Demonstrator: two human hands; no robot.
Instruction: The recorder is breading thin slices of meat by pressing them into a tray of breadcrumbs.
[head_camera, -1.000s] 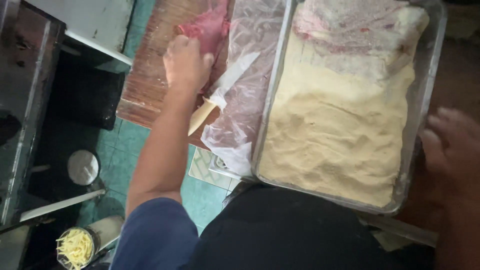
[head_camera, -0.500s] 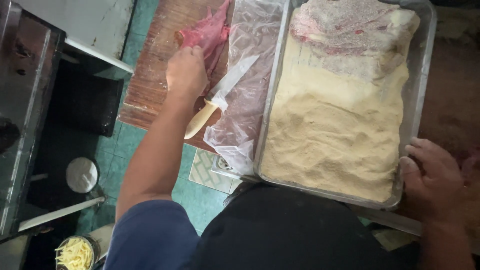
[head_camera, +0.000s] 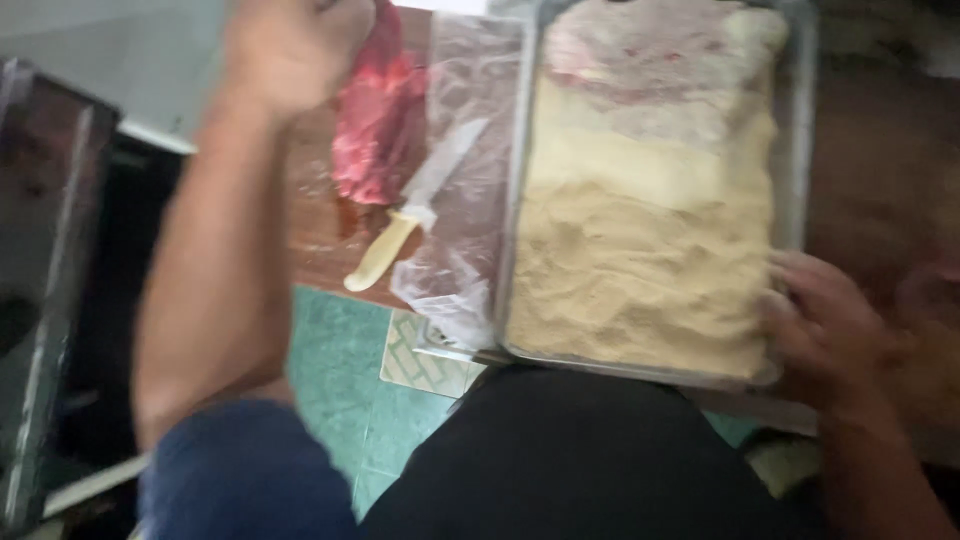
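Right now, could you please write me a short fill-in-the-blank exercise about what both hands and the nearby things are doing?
1. The left hand holds a piece of raw ____ meat.
2. The right hand rests on the near corner of the metal ____ of crumbs.
3. The knife with the pale handle lies on clear ____, beside the meat.

Missing words: red; tray; plastic

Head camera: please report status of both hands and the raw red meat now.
Left hand grips raw red meat slice, above brown wooden board. Right hand on metal tray of pale breadcrumbs. Cream-handled knife lies beside.
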